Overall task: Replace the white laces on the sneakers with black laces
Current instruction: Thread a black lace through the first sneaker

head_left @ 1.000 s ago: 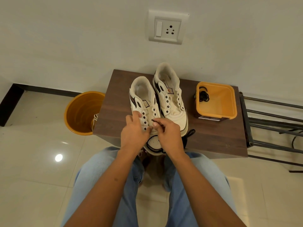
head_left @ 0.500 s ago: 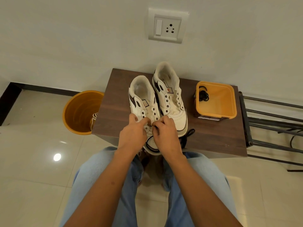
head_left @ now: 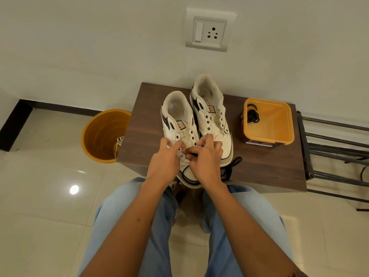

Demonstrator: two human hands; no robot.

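- Head view, centre of the frame: two white sneakers are set side by side on a dark wooden table (head_left: 151,124), toes towards the lower edge; the near sneaker (head_left: 179,132) overhangs the table's front edge, and the far sneaker (head_left: 211,114) lies just to its right
- No white lace is seen in either sneaker; the eyelets that show are bare
- The left hand (head_left: 165,162) is laid on the near sneaker's lower eyelet row, its fingers curled against the upper
- The right hand (head_left: 205,160) is placed just beside it, fingers curled; a short piece of black lace (head_left: 192,155) is seen between the two hands, apparently pinched by the right fingertips, though the grip is partly hidden
- The rest of that lace trails over the toe and lies in a loop on the table at lower right of the shoes
- At right of centre, a second black lace bundle (head_left: 253,116) is kept in an orange box (head_left: 279,134)
- At left of centre, something white that looks like a removed lace (head_left: 118,143) hangs inside an orange bucket (head_left: 99,136) on the floor
- Step judged in hand: the first threading of black lace through the lowest eyelets of the near sneaker
- Next move, as judged: the lace tip must be aimed into the eyelet and drawn through, while the upper is steadied by the left hand
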